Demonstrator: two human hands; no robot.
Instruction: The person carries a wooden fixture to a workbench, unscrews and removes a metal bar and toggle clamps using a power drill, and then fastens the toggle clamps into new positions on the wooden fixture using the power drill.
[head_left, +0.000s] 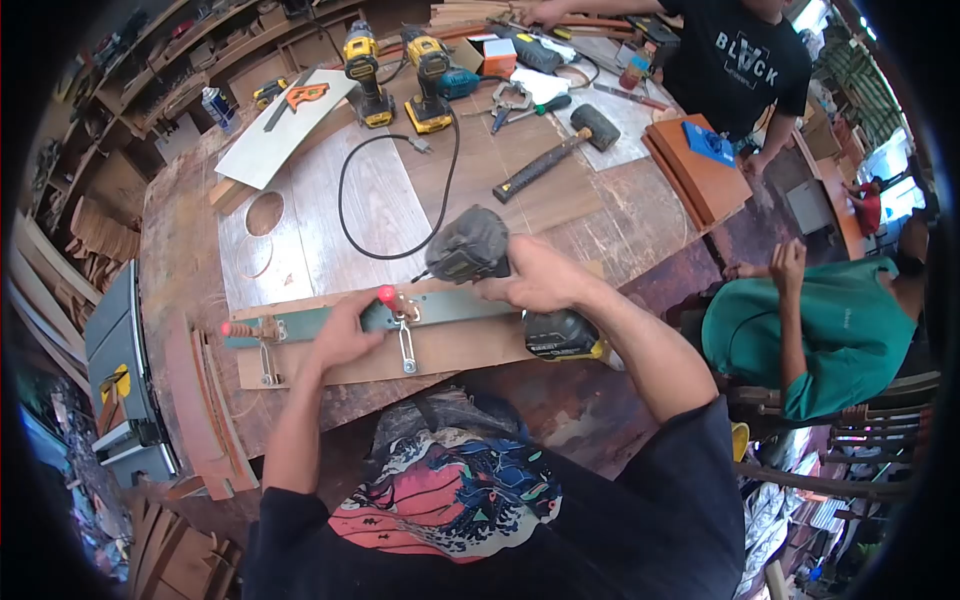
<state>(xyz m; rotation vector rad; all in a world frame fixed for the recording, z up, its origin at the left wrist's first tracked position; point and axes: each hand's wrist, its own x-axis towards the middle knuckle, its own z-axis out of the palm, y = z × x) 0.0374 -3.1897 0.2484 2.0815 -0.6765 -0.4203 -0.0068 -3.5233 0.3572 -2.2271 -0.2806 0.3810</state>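
A black cordless drill (468, 245) is in my right hand (540, 275), whose fingers wrap its handle; its bit points left and down over a green metal bar (455, 305). The bar lies along a brown wooden strip (460, 345) near the table's front edge. Two toggle clamps, one with a red knob (387, 295) and one with a reddish handle (238, 329), sit on the bar. My left hand (348, 335) rests on the bar between the clamps, fingers bent over it; whether it grips the bar is hard to make out.
On the worktable (180, 240) lie a rubber mallet (595, 127), a looped black cable (345, 190), two yellow drills (428, 80) and a white board (285, 130). A person in green (810, 330) is at the right, another in black (740, 65) at the back right.
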